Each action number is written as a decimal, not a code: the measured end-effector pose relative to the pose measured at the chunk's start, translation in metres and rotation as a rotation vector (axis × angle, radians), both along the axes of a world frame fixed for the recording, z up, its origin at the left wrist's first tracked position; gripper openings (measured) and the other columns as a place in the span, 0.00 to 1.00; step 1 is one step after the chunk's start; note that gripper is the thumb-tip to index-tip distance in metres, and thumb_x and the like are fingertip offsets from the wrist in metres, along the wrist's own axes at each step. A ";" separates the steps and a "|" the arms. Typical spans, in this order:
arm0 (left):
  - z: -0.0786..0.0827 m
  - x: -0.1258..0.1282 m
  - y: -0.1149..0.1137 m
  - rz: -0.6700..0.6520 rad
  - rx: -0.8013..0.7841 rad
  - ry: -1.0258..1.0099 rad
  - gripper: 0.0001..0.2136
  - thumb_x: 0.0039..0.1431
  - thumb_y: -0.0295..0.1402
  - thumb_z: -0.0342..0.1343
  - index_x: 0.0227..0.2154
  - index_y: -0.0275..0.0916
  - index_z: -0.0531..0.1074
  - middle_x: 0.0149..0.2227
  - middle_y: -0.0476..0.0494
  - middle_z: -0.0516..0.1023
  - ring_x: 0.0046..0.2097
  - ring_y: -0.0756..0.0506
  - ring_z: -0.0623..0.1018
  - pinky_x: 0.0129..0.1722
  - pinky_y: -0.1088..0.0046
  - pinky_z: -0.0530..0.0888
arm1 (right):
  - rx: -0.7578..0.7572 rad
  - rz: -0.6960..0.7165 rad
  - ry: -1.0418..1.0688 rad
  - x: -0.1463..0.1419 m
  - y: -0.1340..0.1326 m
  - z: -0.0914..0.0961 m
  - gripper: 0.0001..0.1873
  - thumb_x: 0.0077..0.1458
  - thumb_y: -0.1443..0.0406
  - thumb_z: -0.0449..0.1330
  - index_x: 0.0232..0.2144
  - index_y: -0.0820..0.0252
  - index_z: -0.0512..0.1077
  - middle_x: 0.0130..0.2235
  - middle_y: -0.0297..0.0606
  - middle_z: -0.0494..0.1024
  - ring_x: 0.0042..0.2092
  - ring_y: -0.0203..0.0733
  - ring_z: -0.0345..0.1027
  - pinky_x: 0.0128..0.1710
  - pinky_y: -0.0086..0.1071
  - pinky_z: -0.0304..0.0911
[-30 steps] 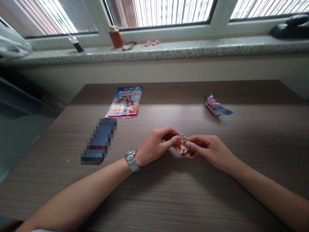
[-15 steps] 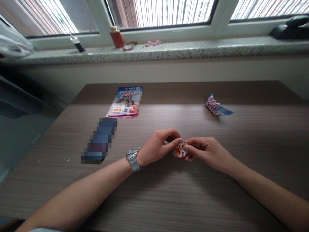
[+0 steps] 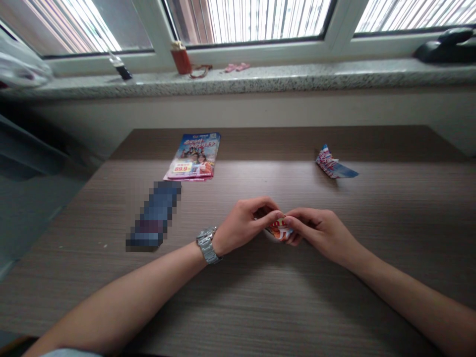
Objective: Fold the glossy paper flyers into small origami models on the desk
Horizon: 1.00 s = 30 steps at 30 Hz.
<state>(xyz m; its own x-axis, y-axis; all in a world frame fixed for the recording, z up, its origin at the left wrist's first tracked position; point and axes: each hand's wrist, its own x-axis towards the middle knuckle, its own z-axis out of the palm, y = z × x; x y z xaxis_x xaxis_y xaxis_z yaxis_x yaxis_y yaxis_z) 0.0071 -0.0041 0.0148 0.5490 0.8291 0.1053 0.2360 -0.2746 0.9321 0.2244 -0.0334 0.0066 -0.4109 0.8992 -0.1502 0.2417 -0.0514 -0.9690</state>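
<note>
Between my two hands is a small folded piece of printed paper (image 3: pixel 279 231), red, orange and white. My left hand (image 3: pixel 248 223) pinches its upper left part with thumb and fingers; a silver watch is on that wrist. My right hand (image 3: pixel 320 232) grips the paper's right side, thumb on top and fingers curled underneath. Much of the paper is hidden by the fingers. Farther back on the right stands a folded paper piece (image 3: pixel 332 166), blue and pink with pleats. A stack of printed flyers (image 3: pixel 195 156) lies at the back left.
A dark, pixelated flat object (image 3: pixel 154 215) lies left of my left hand. All this is on a wood-grain table (image 3: pixel 238 307). Behind it, the stone windowsill (image 3: pixel 297 79) bears a red container (image 3: pixel 181 60), a small dark bottle (image 3: pixel 121 68) and pink bits (image 3: pixel 237 67).
My right hand has shifted slightly upward, its thumb now nearer the paper's top edge. The paper has tilted a little between my fingers. My left hand has barely moved.
</note>
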 end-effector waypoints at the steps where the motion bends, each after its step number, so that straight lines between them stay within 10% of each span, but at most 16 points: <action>1: -0.002 0.000 0.000 0.008 -0.032 -0.021 0.11 0.66 0.39 0.57 0.38 0.34 0.76 0.34 0.45 0.80 0.34 0.51 0.77 0.35 0.78 0.72 | 0.017 -0.019 -0.012 0.001 0.001 0.000 0.19 0.62 0.50 0.59 0.37 0.59 0.79 0.31 0.37 0.82 0.31 0.40 0.77 0.32 0.31 0.75; 30: -0.007 0.000 0.000 0.039 -0.255 -0.102 0.10 0.61 0.36 0.63 0.39 0.33 0.76 0.34 0.45 0.81 0.33 0.51 0.79 0.33 0.79 0.75 | -0.087 -0.223 0.162 -0.001 0.005 -0.008 0.16 0.53 0.53 0.69 0.38 0.59 0.79 0.34 0.38 0.85 0.33 0.41 0.80 0.37 0.33 0.78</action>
<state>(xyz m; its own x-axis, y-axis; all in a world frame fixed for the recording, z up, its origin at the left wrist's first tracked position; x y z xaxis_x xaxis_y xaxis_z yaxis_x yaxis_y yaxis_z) 0.0075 -0.0037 0.0081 0.5133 0.8563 -0.0568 0.1433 -0.0202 0.9895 0.2233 -0.0287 -0.0009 -0.2290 0.9568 -0.1792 0.0579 -0.1704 -0.9837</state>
